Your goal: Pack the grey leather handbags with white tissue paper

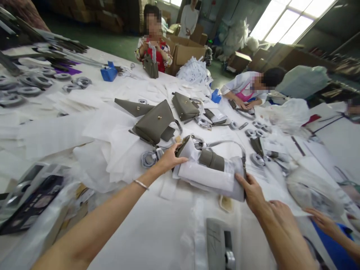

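An olive-grey handbag (pixel 211 160), partly covered with white paper and clear film, lies tilted across the table in front of me. At its left end is my left hand (pixel 170 157), fingers behind the edge and thumb over the front. My right hand (pixel 249 186) grips the opposite end, thumb on the near face and the other fingers mostly hidden. A thin strap (pixel 225 142) arches behind the bag. Just beyond my left hand sits another olive handbag (pixel 154 122) with a gold clasp, and a wrapped grey coil (pixel 148 159) lies beside my wrist.
More olive bags (pixel 185 107) and white paper sheets (pixel 112 131) cover the table (pixel 140 228). Blue tape dispensers (pixel 109 72) stand farther back. Co-workers (pixel 153 48) handle bags across from me. Another person's hand (pixel 320 219) reaches in at right.
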`<state>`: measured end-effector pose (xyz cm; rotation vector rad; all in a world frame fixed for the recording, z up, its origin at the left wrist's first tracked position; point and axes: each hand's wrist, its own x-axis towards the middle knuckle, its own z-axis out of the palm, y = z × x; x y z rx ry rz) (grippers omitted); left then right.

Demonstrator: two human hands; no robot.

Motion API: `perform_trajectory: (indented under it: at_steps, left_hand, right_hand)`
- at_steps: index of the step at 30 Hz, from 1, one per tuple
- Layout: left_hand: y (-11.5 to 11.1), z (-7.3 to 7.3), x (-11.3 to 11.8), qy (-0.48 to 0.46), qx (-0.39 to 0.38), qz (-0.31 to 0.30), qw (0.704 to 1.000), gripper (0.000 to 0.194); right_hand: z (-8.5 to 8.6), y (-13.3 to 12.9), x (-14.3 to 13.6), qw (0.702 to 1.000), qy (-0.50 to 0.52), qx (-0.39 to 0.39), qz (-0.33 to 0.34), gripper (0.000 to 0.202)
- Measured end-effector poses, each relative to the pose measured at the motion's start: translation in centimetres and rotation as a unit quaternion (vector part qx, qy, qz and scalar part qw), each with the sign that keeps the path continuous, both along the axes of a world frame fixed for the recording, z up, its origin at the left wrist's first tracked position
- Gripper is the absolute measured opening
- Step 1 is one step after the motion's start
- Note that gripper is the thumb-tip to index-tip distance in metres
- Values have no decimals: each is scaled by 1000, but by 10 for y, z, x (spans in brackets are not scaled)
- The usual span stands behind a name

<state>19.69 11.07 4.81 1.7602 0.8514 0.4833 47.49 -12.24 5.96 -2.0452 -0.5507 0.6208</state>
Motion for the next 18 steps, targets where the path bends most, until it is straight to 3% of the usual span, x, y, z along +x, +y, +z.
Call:
perform_trajectory:
  at_steps: [4, 8, 13, 15, 18]
  left_hand:
    - [30, -47, 46, 175, 12, 33, 984, 57]
    - [37, -76, 62, 243, 27, 72, 967, 50]
    - [32, -80, 64, 274, 18, 61, 960, 53]
    - [23, -76, 73, 265, 21, 56, 962, 53]
    - [4, -71, 99, 200, 31, 53, 978, 60]
  right_hand:
    - [-46, 47, 36, 989, 60, -124, 43, 53]
    - [-76, 61, 55, 973, 176, -125, 80, 50]
    - [-83, 49, 66, 924, 366, -92, 54, 48]
    - [-84, 41, 74, 917, 384, -106, 7, 46]
    - [-88, 27, 98, 932, 341, -114, -48, 44]
